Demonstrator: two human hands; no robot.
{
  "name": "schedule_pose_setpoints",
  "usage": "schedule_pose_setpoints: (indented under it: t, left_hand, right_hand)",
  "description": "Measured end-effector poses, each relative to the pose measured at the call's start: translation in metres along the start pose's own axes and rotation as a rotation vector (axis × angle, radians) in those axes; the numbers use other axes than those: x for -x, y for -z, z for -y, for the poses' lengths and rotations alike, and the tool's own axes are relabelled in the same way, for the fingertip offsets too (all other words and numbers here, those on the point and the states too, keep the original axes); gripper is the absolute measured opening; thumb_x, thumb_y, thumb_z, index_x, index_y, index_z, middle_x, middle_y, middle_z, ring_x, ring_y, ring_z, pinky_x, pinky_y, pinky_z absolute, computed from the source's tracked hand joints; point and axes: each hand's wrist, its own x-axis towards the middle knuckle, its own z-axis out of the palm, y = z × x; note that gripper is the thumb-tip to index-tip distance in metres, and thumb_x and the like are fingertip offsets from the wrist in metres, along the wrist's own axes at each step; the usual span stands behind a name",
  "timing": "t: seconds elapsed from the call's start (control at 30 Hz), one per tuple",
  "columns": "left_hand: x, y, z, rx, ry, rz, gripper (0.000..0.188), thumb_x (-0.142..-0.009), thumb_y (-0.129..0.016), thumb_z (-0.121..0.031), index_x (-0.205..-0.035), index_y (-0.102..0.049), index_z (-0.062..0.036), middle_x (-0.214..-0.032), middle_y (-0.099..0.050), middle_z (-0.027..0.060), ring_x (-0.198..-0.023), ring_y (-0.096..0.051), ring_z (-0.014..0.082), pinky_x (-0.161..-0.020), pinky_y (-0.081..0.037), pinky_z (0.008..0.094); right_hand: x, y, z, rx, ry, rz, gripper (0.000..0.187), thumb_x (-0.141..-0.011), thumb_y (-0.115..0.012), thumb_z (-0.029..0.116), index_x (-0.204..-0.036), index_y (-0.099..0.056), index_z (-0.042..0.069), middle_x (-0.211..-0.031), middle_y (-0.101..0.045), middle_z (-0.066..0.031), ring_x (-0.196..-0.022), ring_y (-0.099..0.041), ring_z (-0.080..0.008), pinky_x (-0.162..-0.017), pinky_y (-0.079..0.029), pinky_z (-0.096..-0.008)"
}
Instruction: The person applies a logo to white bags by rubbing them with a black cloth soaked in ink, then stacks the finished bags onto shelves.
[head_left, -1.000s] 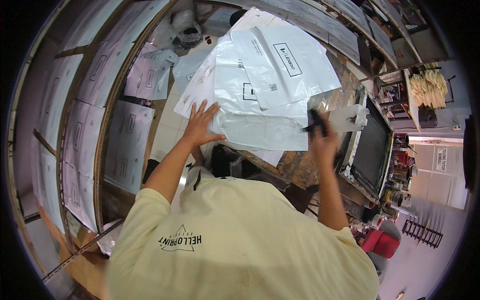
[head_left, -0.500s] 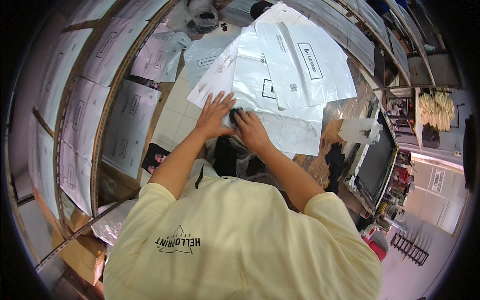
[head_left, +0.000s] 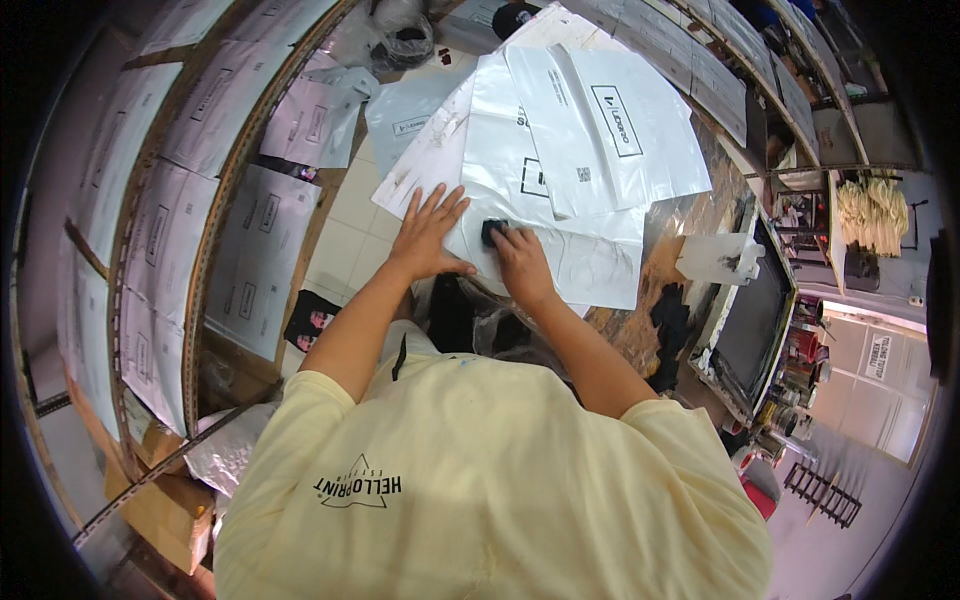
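Observation:
Spread flat, my left hand (head_left: 428, 238) presses on the near left edge of a white plastic mailing bag (head_left: 590, 262) and the white board (head_left: 428, 158) beneath it. In my right hand (head_left: 524, 268) is a small wadded black cloth (head_left: 493, 231), held by the fingertips against the bag's surface. A second white mailing bag (head_left: 598, 110) with black print lies across the far part of the first one, covering some of its print.
A translucent plastic container (head_left: 712, 260) and black rag (head_left: 669, 325) lie to the right, beside a framed screen (head_left: 745, 315). Racks of printed white bags (head_left: 150, 235) stand at left and far right. Ink cans (head_left: 800, 347) line the right wall.
My right hand has slid the black cloth a little to the right and nearer, away from my left hand. The left hand has stayed nearly in place.

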Motion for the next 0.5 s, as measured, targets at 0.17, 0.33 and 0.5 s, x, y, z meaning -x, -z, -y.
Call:
schedule_pose_setpoints:
  t: [0.17, 0.33, 0.5]
  left_hand:
    - [-0.002, 0.002, 0.0, -0.05, 0.001, 0.032, 0.129, -0.059, -0.086, -0.071, -0.164, -0.034, -0.0161, -0.173, -0.023, 0.0026, -0.162, -0.012, 0.0265, -0.132, 0.0, 0.0512]
    - [-0.002, 0.003, -0.005, 0.016, -0.017, -0.007, 0.129, -0.057, -0.089, -0.067, -0.159, -0.039, -0.0081, -0.171, -0.028, 0.0099, -0.16, -0.017, 0.035, -0.13, -0.006, 0.0573]
    - [-0.002, -0.001, 0.0, -0.001, -0.022, -0.009, 0.132, -0.055, -0.087, -0.071, -0.16, -0.039, -0.0073, -0.171, -0.028, 0.0111, -0.16, -0.015, 0.0341, -0.13, -0.003, 0.0564]
  right_hand:
    - [-0.015, -0.012, 0.033, -0.114, 0.078, -0.001, 0.043, -0.086, -0.062, 0.004, -0.128, -0.063, -0.003, -0.128, -0.062, -0.0196, -0.113, -0.057, -0.039, -0.1, -0.048, -0.0469]
    - [0.06, 0.004, -0.01, -0.066, -0.066, -0.068, 0.053, -0.081, -0.063, -0.003, -0.133, -0.063, 0.002, -0.133, -0.062, -0.0222, -0.121, -0.056, -0.0438, -0.109, -0.045, -0.0498]
    - [0.117, 0.056, -0.07, 0.057, -0.367, -0.272, 0.054, -0.078, -0.066, -0.012, -0.13, -0.068, 0.004, -0.123, -0.066, -0.0205, -0.113, -0.061, -0.0404, -0.1, -0.05, -0.0471]
